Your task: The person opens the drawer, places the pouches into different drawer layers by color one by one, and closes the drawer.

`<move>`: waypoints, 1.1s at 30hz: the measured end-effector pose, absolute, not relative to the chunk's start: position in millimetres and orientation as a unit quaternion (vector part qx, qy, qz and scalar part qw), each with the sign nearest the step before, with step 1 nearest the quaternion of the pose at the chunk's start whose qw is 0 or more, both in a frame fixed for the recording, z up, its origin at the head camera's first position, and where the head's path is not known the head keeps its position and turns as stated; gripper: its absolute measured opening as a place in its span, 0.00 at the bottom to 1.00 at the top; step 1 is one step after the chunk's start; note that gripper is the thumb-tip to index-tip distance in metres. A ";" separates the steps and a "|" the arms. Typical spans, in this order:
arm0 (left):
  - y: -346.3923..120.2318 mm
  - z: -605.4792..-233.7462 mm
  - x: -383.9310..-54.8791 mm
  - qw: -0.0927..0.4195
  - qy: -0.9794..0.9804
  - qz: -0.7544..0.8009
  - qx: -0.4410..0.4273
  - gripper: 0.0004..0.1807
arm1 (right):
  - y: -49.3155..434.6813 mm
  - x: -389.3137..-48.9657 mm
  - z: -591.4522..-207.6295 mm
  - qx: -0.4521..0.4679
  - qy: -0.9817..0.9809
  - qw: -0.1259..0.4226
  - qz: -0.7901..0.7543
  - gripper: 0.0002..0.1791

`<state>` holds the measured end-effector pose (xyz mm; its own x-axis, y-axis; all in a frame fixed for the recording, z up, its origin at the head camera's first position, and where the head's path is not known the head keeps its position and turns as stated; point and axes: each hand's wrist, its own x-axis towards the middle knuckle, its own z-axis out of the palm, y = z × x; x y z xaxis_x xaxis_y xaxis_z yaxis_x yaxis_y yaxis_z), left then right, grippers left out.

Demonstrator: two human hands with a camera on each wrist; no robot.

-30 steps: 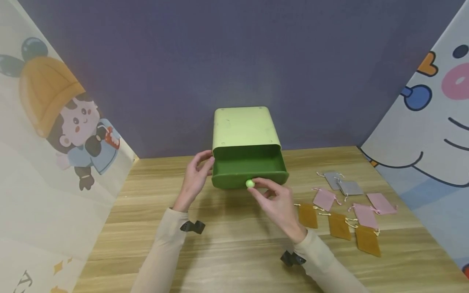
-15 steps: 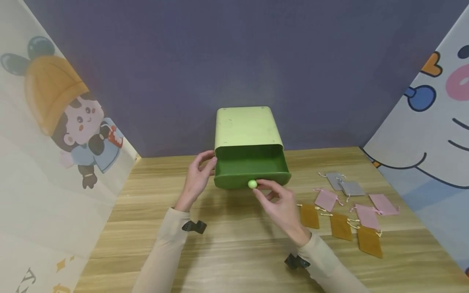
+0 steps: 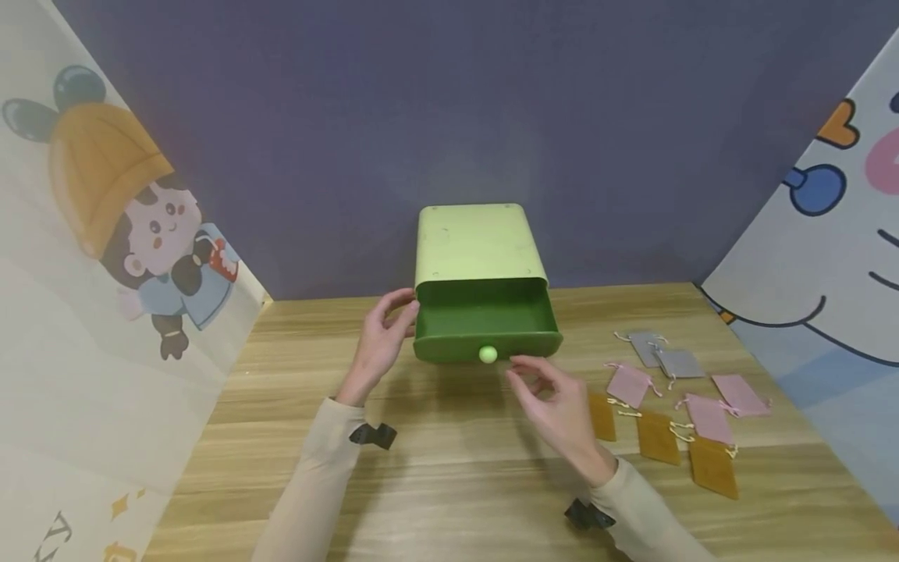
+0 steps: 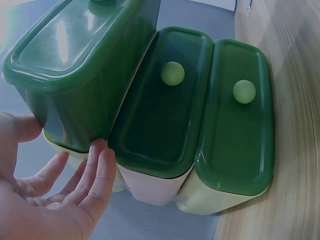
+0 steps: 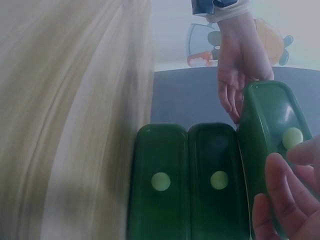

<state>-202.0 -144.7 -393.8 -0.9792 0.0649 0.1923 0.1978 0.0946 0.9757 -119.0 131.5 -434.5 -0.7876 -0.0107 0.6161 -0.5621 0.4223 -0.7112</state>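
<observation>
A small cabinet (image 3: 481,243) with a pale yellow-green top stands against the back wall. Its top drawer (image 3: 449,349) is pulled out, dark green with a round light-green knob (image 3: 488,354), and nothing shows inside. Below it, the left wrist view shows a middle drawer (image 4: 150,125) and a bottom drawer (image 4: 235,142), both pushed in. My left hand (image 3: 378,343) rests its extended fingers against the cabinet's left side. Just right of the knob and apart from it is my right hand (image 3: 562,414), fingers loosely bent around nothing.
On the table's right lie several drawstring pouches: grey ones (image 3: 679,363), pink ones (image 3: 709,418) and brown ones (image 3: 713,467). A purple wall (image 3: 337,156) closes off the back. Printed panels with cartoon figures stand at both sides.
My right hand has let go of the knob and drawn back a little to the right. The drawer stays out, and my left hand keeps its place at the cabinet's side.
</observation>
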 end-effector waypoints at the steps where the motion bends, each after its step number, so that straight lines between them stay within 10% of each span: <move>1: -144.8 -394.2 -202.2 0.050 -0.739 -0.666 -0.090 0.25 | 132.7 -118.8 -435.8 0.178 -0.798 0.274 0.506 0.13; 33: -144.3 -394.6 -202.7 0.050 -0.748 -0.656 -0.087 0.26 | 174.2 -113.7 -461.8 0.122 -0.837 0.257 0.467 0.08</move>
<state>-202.7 -144.3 -394.6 -0.9798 0.0654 0.1891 0.1959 0.1231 0.9729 -113.7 174.2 -461.8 -0.8377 0.0361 0.5450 -0.4451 0.5334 -0.7193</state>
